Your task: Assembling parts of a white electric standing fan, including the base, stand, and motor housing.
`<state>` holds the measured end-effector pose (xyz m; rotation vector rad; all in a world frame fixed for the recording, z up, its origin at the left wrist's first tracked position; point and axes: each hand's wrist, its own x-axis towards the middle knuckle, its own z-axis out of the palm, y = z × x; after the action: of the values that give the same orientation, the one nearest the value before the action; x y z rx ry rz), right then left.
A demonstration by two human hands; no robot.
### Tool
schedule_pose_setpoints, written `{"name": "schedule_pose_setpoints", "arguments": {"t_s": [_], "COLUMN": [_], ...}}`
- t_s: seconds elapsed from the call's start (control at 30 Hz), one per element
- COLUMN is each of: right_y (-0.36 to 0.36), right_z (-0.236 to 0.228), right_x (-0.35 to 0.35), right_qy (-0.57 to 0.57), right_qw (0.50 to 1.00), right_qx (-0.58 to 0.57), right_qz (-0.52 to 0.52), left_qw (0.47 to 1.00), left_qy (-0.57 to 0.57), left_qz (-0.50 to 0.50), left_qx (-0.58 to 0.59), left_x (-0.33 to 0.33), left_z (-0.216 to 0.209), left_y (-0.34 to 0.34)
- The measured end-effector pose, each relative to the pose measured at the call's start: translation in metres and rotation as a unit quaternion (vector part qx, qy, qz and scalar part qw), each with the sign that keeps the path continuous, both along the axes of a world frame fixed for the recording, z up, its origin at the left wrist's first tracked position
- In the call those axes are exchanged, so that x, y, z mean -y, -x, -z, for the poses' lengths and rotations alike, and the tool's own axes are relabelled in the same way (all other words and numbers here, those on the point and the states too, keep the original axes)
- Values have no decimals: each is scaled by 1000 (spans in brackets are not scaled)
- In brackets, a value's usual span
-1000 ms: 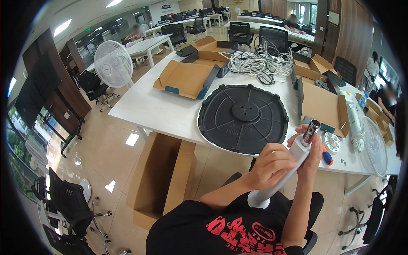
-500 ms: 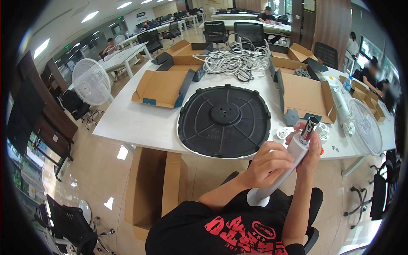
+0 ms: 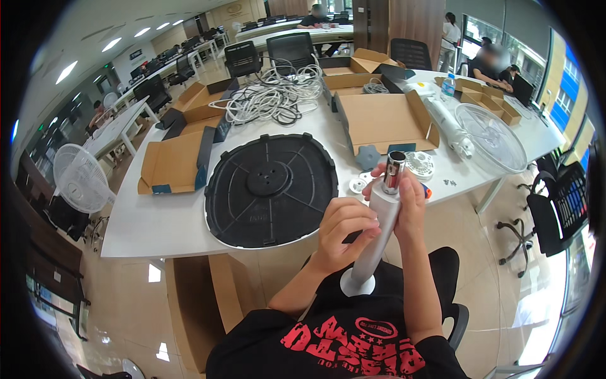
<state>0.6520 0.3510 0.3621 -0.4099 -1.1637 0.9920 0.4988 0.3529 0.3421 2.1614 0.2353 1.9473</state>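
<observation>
While the left hand is gripping the long grey metal pole, the right hand is grasping its shiny top at twelve o'clock, likely adjusting it; next, careful turning.

The round base lies on the table, cardboard boxes and cables behind it.

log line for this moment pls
left hand: grips grey pole mid-shaft | right hand: holds pole near top | black round base: flat on white table
</observation>
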Motion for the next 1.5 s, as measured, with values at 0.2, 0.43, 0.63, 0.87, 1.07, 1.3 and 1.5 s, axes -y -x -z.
{"name": "schedule_pose_setpoints", "arguments": {"t_s": [0.2, 0.43, 0.63, 0.87, 1.07, 1.3, 1.5], "right_y": [0, 2, 4, 5, 1, 3, 2], "right_z": [-2, -2, 3, -3, -2, 2, 1], "right_x": [3, 5, 2, 4, 4, 0, -1], "right_qy": [-3, -7, -23, 14, 10, 17, 15], "right_qw": [1000, 1000, 999, 999, 999, 999, 999], "right_qx": [7, 21, 20, 14, -17, 14, 22], "right_qz": [2, 3, 40, -35, -44, -38, -36], "left_qw": [998, 998, 997, 997, 994, 999, 994], "left_qy": [-3, -12, -70, 0, -77, -34, 65], "left_qz": [58, 61, -3, -71, -70, -17, -84], "left_qx": [-11, 5, -37, -14, -19, 24, -22], "left_x": [0, 9, 11, 10, 13, 11, 11], "left_z": [-4, 0, 0, 8, 1, 4, 15], "left_y": [4, 3, 1, 6, 0, 1, 7]}}
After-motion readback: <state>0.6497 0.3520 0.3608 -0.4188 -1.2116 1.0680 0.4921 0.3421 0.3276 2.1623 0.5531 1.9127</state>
